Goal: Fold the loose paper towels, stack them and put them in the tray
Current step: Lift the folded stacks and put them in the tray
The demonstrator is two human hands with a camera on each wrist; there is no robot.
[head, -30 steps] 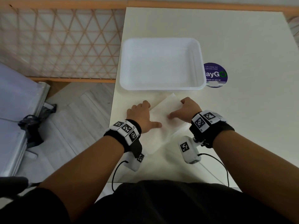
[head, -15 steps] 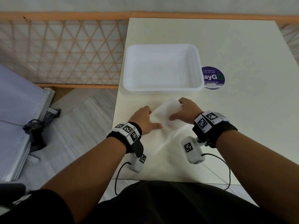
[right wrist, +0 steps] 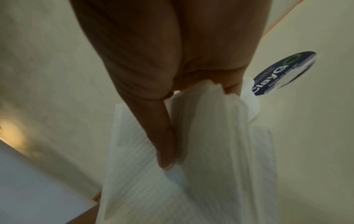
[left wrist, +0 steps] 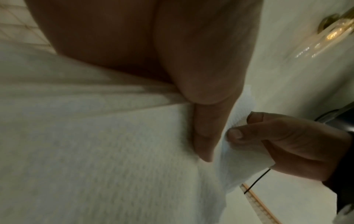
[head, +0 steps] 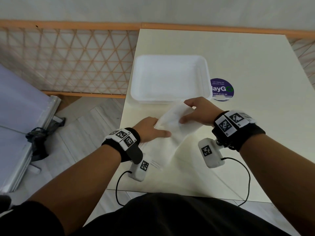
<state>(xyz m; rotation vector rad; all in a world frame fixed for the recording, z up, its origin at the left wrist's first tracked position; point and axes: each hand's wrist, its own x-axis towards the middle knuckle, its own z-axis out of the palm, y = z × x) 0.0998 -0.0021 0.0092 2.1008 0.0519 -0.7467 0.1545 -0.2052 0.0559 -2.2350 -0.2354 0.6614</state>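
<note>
Paper towel (head: 177, 126) — pinched by right hand (head: 198, 110), left hand (head: 150, 128) thumb and fingers gripping its edge.

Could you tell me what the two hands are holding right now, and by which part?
Both hold one paper towel. The right hand pinches its far end, lifted by the tray; the left hand grips its left edge.

Left hand (head: 150, 127) thumb extended, fingers hidden, right hand (head: 198, 111) fingers curled, pinching

"ayGo" (perhaps partial) on purple sticker (head: 222, 89)
</note>
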